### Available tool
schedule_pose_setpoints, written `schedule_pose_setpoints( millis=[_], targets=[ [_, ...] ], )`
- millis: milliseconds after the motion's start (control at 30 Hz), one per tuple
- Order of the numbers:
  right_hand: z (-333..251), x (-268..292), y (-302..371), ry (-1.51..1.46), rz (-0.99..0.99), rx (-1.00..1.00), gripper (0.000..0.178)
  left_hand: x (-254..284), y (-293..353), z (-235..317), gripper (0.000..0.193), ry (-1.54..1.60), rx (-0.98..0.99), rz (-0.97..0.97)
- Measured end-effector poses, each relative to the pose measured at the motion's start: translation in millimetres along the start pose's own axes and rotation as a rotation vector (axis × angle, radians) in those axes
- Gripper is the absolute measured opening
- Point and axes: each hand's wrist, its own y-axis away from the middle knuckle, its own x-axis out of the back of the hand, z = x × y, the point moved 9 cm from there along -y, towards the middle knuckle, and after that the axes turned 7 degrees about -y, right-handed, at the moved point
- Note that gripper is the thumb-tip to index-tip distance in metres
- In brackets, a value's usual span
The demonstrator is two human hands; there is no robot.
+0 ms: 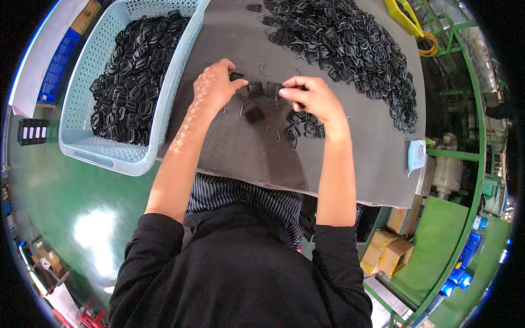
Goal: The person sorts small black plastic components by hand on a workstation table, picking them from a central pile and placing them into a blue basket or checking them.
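My left hand (pixel 214 85) is over the table, its thumb and forefinger closing on a small black plastic buckle (pixel 236 76). To its right, the fingertips of my right hand (pixel 313 95) pinch the edge of another ribbed black buckle (pixel 272 89). A similar piece (pixel 255 88) lies between the hands. Just nearer to me is a loose buckle (pixel 254 114) beside a bent wire hook (pixel 272 132). Several more buckles (pixel 306 127) sit below my right hand, partly covered by it, some with wire hooks showing.
A light blue plastic basket (pixel 104 159) full of black buckles stands left of the grey table (pixel 229 153). Across the table's far right spreads a large heap of buckles (pixel 350 44) with wire hooks. A yellow tray (pixel 402 19) and a blue face mask (pixel 416 157) are at the right edge.
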Motion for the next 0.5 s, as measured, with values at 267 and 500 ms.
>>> schedule_pose_setpoints(
  millis=[267, 500],
  targets=[
    [23, 56, 10, 0.025, 0.275, -0.084, 0.017, -11, 3, 3, 0.042, 0.058, 0.037, -0.178],
    [12, 43, 28, -0.876, 0.085, 0.171, 0.023, -2, 18, 0, 0.041, 0.061, -0.029, -0.149]
  ],
)
